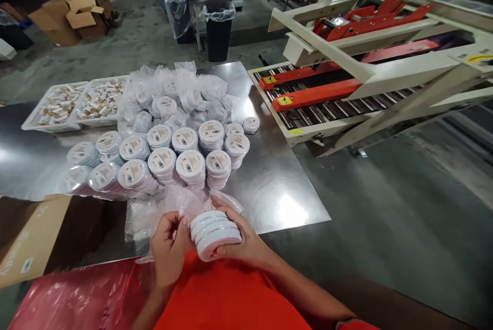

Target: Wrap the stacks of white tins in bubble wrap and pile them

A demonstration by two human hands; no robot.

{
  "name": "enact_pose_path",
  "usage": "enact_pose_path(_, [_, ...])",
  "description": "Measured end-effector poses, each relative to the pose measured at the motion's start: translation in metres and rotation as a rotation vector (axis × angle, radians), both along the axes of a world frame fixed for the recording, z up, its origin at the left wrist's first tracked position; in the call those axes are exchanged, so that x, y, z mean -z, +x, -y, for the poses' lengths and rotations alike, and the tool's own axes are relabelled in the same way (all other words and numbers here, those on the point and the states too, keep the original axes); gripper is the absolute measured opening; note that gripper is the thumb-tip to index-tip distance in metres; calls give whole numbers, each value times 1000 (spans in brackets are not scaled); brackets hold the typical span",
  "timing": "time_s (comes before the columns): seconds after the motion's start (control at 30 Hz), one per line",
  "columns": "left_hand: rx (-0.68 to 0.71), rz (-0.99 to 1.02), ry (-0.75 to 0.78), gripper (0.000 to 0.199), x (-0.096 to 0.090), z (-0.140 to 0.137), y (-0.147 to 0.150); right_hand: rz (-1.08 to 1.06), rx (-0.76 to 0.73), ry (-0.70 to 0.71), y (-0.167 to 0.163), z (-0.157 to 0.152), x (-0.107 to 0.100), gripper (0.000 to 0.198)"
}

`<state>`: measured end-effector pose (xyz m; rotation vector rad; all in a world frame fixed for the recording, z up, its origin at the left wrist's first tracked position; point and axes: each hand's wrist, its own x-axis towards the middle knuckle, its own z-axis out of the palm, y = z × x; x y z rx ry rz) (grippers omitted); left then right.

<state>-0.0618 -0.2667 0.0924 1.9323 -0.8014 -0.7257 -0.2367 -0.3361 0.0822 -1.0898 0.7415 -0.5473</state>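
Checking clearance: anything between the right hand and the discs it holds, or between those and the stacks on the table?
Nothing visible separates the right hand from the held discs; clear plastic wrap lies between those and the stacks.

1. The table [265, 207]: smooth, glossy metal.
2. At its near edge, held discs [213, 232]: smooth, shiny, plastic-looking.
3. On it, stacked discs [192, 181]: matt, paper-like labels [190, 161].
4. Toward its far edge, bags [208, 89]: thin, crinkled clear plastic.
5. Right of it, rollers [314, 113]: polished metal.
6. Beyond it, cartons [61, 24]: matt brown cardboard.
7. Below the table's near edge, a red sheet [84, 294]: wrinkled, glossy plastic.
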Motion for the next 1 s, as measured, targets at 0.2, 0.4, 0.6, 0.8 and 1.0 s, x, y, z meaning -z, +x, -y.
enact_pose_path(0.2, [310, -5, 59, 20, -7, -6, 1, 5, 295, 259, 12, -6, 20, 60])
enact_pose_path(0.4, [320, 39, -6, 16, 1, -9, -3, -327, 113, -131, 17, -10, 18, 84])
enact_pose_path(0.6, [475, -87, -11, 15, 2, -3, -14, -219, 136, 50, 20, -3, 25, 71])
enact_pose_path(0.8, [76, -266, 28, 31, -1, -1, -3, 82, 158, 664, 18, -5, 33, 40])
enact_pose_path(1.0, [61, -409, 61, 37, 0, -1, 6, -11, 222, 490, 26, -9, 34, 43])
